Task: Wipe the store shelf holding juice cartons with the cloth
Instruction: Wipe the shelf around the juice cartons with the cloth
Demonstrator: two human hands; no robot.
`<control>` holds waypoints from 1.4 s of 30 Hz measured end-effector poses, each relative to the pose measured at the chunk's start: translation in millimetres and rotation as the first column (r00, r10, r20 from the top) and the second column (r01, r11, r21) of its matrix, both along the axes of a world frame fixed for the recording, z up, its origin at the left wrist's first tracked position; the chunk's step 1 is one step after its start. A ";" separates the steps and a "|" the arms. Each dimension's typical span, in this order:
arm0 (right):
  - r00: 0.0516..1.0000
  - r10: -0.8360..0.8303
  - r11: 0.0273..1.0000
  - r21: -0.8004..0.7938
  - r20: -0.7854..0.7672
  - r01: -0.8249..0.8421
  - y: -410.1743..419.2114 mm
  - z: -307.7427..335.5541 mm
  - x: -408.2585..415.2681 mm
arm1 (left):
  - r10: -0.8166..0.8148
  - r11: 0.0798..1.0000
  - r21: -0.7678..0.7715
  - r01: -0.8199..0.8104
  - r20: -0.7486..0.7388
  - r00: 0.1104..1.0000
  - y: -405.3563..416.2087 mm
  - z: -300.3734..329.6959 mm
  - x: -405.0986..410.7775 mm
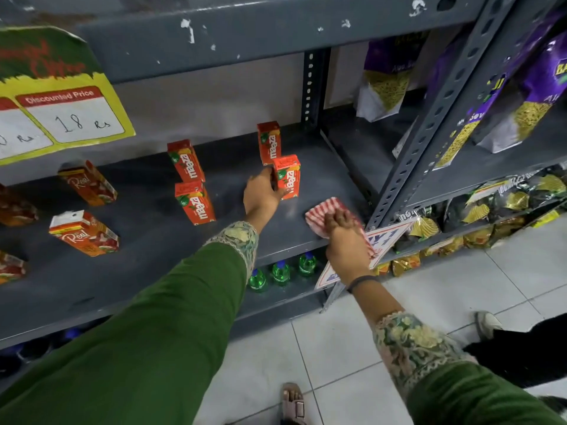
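A grey metal shelf point(159, 240) carries several small orange juice cartons. My left hand point(260, 194) grips the front right Maaza carton point(287, 176), which stands upright in front of another Maaza carton point(269, 142). Two more Maaza cartons point(194, 202) stand to the left. My right hand point(343, 237) presses a red-and-white striped cloth point(325, 211) flat on the shelf's front right corner, close to the upright post.
Real juice cartons point(84, 233) stand at the left of the shelf. A yellow price sign point(61, 115) hangs above. Green bottles point(280, 273) sit on the shelf below. Purple snack bags point(521, 102) fill the neighbouring rack. A slotted grey post point(429, 118) borders the right. Tiled floor lies below.
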State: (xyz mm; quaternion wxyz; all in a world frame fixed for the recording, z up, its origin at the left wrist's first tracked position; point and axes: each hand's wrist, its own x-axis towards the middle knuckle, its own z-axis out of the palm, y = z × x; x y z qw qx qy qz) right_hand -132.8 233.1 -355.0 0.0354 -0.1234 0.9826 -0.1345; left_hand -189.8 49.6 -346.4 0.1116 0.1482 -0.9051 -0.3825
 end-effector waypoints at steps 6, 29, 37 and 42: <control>1.000 -0.011 0.999 -0.050 0.013 0.012 -19.1 -5.0 8.3 | 0.120 0.990 -0.059 -0.127 -0.107 0.987 -9.5 1.3 40.1; 0.997 0.023 0.895 -0.444 -0.071 -0.052 -144.0 31.9 0.8 | 0.527 0.814 -0.473 -0.336 0.361 0.770 -130.0 -57.0 216.7; 0.947 0.294 0.952 -0.126 0.128 -0.279 -193.5 15.5 -58.3 | 0.524 0.820 -0.463 -0.336 0.371 0.767 -130.4 -56.8 216.7; 0.962 0.271 0.962 0.017 0.031 -0.271 -176.3 -5.6 -13.8 | 0.516 0.830 -0.449 -0.331 0.390 0.763 -128.7 -52.0 216.1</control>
